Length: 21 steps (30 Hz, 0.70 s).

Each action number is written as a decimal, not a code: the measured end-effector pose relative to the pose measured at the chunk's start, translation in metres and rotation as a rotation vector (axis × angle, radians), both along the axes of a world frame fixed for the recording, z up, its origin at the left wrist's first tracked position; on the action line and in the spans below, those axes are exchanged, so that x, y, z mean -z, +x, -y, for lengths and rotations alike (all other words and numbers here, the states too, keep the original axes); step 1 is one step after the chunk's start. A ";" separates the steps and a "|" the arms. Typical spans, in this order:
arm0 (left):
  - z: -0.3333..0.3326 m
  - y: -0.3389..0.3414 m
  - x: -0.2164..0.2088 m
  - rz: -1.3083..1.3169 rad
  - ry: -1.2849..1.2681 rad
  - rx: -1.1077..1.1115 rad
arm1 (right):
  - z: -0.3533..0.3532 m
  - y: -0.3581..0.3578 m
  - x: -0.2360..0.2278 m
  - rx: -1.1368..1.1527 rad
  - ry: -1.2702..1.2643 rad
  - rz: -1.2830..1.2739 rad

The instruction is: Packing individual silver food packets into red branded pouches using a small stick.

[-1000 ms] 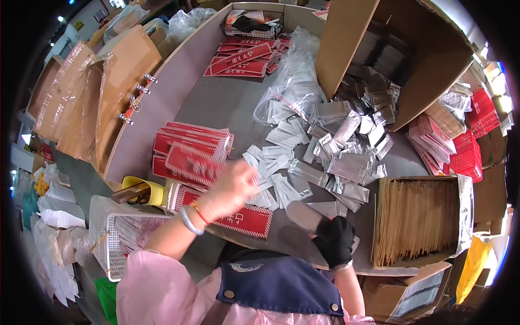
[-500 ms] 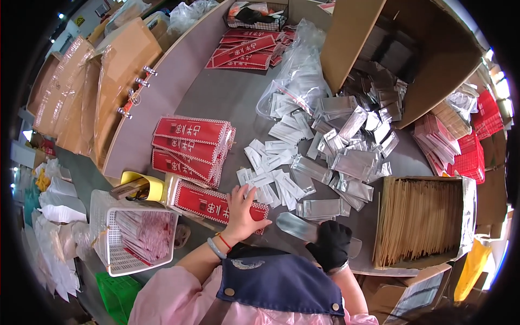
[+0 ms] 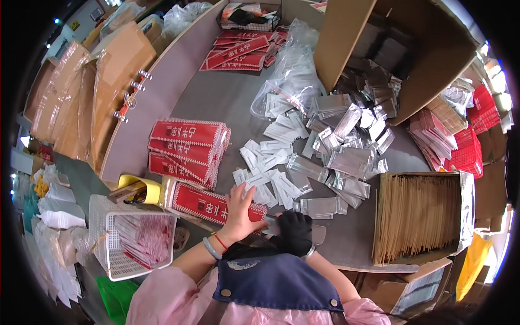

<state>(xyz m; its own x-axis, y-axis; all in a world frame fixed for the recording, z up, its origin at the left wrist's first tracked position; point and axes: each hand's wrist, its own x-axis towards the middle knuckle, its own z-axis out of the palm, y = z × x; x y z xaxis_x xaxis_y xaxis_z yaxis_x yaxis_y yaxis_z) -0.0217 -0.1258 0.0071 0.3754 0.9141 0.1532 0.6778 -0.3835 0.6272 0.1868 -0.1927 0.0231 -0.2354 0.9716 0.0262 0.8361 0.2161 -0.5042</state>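
Note:
My left hand [image 3: 240, 214] rests with its fingers spread on the right end of a red printed packet [image 3: 199, 205], which lies lengthwise in a narrow holder at the table's front edge. Its thumb points right, toward my other hand. A black fingerless glove covers my right hand [image 3: 294, 233], closed over a clear, round-ended flat strip [image 3: 318, 234]. The middle of that strip is hidden under the glove. Just beyond my hands lie white paper packets [image 3: 262, 181] and a heap of silvery clear sachets [image 3: 355, 161].
Red packets [image 3: 187, 143] are stacked at left, more [image 3: 238, 51] at the back. A white basket [image 3: 111, 257] and yellow container [image 3: 153, 192] stand front left. At right are a box of thin wooden sticks [image 3: 417, 216] and a tipped cardboard carton [image 3: 439, 70]. A clear bag [image 3: 295, 59] lies behind.
My right hand has slid left along the clear strip, close to my left thumb, covering more of its left part. My left hand stays on the red packet. The view has shifted slightly.

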 end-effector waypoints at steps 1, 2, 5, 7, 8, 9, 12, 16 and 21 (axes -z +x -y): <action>-0.004 0.002 -0.001 -0.021 0.042 0.045 | -0.001 0.004 -0.005 0.023 0.071 -0.035; -0.014 0.011 -0.004 0.013 0.097 0.094 | -0.001 0.009 -0.007 0.037 0.138 -0.070; -0.053 0.047 -0.003 -0.018 0.242 0.179 | 0.005 0.057 -0.022 0.237 0.204 -0.028; -0.074 0.064 0.000 -0.216 0.235 0.264 | 0.024 0.117 -0.001 0.487 0.230 -0.128; -0.081 0.064 0.012 -0.163 0.278 0.273 | 0.035 0.142 0.002 0.673 0.241 -0.265; -0.088 0.061 0.011 -0.181 0.226 0.305 | 0.036 0.164 -0.021 0.595 0.314 0.096; -0.106 0.067 0.007 -0.083 0.088 0.402 | 0.085 0.251 -0.013 0.971 0.343 0.124; -0.134 0.108 0.009 0.047 0.217 0.383 | 0.127 0.327 0.019 1.227 0.100 0.309; -0.140 0.130 0.006 -0.372 0.022 0.379 | 0.123 0.338 0.014 1.102 -0.064 0.379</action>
<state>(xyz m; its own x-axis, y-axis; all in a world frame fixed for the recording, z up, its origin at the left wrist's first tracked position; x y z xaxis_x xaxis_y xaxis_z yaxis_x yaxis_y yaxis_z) 0.1079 0.0147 0.0009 0.7112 0.7021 -0.0357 0.6645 -0.6548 0.3600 0.5250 -0.3153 0.0086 0.7545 0.6515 0.0788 0.6544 -0.7378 -0.1656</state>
